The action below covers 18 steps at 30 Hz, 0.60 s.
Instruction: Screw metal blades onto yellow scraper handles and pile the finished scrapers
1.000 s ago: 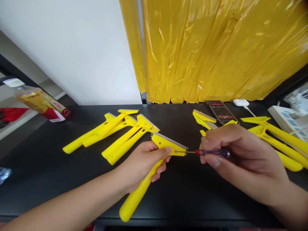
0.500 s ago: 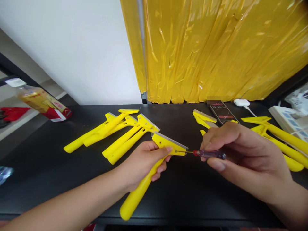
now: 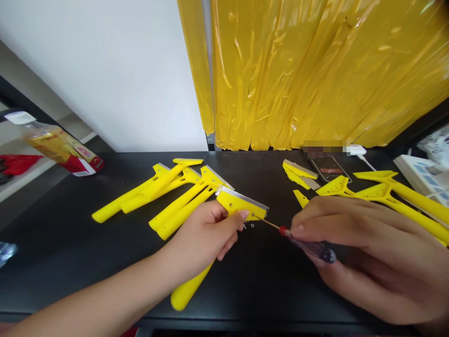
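While right fingers (image 3: 326,220) hold a screwdriver (image 3: 314,249), the bottle (image 3: 63,147) is capped.

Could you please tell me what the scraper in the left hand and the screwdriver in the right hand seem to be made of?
The scraper is probably moulded plastic, being evenly yellow and smooth; its edge strip looks like metal, grey with a sheen. The screwdriver's handle seems glossy translucent plastic, purplish with glints; its thin, brass-toned shaft is likely metal, though which is unclear.
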Each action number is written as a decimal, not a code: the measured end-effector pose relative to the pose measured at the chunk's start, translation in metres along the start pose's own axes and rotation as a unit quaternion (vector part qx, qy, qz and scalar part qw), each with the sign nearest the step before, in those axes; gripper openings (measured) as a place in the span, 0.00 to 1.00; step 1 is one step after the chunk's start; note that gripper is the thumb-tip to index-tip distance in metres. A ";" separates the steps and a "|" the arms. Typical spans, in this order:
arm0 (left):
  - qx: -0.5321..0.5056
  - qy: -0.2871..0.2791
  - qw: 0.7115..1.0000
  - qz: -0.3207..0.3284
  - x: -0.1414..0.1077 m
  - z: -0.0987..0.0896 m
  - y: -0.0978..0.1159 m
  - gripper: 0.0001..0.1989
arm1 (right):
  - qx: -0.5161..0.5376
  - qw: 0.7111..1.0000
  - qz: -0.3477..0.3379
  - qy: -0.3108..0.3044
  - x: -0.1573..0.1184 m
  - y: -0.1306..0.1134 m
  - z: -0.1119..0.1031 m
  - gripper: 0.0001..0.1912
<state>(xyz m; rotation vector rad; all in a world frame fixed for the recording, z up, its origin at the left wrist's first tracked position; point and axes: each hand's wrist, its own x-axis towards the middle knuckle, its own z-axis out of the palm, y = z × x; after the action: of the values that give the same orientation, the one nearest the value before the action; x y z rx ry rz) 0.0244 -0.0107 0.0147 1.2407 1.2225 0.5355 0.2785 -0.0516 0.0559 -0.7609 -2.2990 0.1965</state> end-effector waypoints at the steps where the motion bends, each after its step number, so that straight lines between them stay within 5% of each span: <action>1: 0.032 0.023 0.999 0.009 -0.001 -0.002 0.002 0.21 | -0.027 1.000 0.000 0.003 -0.001 0.000 0.000 0.15; 9: 0.145 0.111 0.980 0.075 0.001 -0.014 0.006 0.22 | -0.139 0.989 -0.045 -0.001 -0.007 -0.001 0.017 0.08; 18: 0.153 0.153 0.970 0.113 0.004 -0.017 0.004 0.25 | -0.346 0.936 0.058 -0.016 -0.003 0.006 0.033 0.07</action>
<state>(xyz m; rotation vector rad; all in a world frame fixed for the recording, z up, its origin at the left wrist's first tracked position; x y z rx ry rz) 0.0118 0.0012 0.0190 1.6162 1.4706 0.7460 0.2612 -0.0459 0.0277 -1.2416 -2.3550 -0.5867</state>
